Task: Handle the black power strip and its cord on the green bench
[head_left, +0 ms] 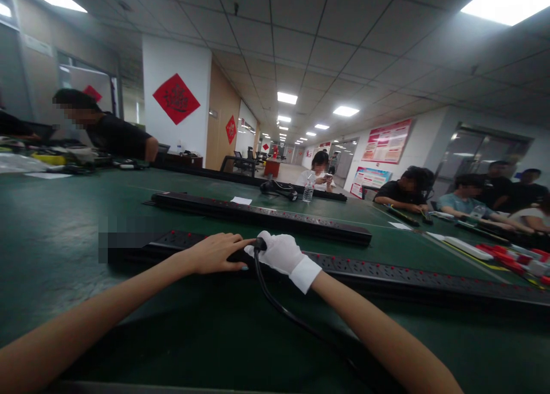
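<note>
A long black power strip (387,274) with red switches lies across the green table in front of me. My right hand (281,253), in a white glove, is closed around a black plug (260,244) at the strip. From the plug a black cable (279,307) curves down toward the table's near edge. My bare left hand (221,252) rests on the strip just left of the plug, fingers spread, with the index finger reaching to the plug. Whether the plug sits in a socket is hidden by the hands.
Behind it lies a second black strip (258,215), with a paper slip (241,200), a coiled black cable (279,190) and a clear bottle (308,189) beyond. People sit around the table. Red and white parts (507,259) lie at the right.
</note>
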A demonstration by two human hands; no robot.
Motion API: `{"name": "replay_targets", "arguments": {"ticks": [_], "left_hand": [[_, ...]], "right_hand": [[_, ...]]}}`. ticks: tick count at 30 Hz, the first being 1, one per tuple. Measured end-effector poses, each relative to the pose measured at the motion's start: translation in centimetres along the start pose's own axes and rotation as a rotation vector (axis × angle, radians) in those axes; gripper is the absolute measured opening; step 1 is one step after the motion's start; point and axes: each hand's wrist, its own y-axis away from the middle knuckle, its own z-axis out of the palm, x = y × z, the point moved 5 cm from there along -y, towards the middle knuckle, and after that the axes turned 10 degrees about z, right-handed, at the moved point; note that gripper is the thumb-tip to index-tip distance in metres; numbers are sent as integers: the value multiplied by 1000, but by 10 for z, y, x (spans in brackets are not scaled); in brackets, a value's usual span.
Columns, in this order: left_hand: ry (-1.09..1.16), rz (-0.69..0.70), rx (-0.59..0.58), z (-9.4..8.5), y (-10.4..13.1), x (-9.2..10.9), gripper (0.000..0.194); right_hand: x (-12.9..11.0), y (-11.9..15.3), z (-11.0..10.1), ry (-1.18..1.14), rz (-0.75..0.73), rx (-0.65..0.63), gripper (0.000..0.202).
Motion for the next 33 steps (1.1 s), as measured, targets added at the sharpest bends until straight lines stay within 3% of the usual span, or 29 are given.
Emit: {"name": "replay_targets", "arguments": {"ticks": [7, 21, 33], "left_hand": [[10, -2, -9, 0, 0, 1, 63], [-7, -8, -2, 2, 0, -2, 65], [-4, 11, 9, 0, 1, 0, 62]], "right_hand": [[-1, 1, -2, -6, 12, -46, 53], [0, -1, -1, -16, -13, 6, 58], [1, 1, -4, -125, -72, 71, 41]]}}
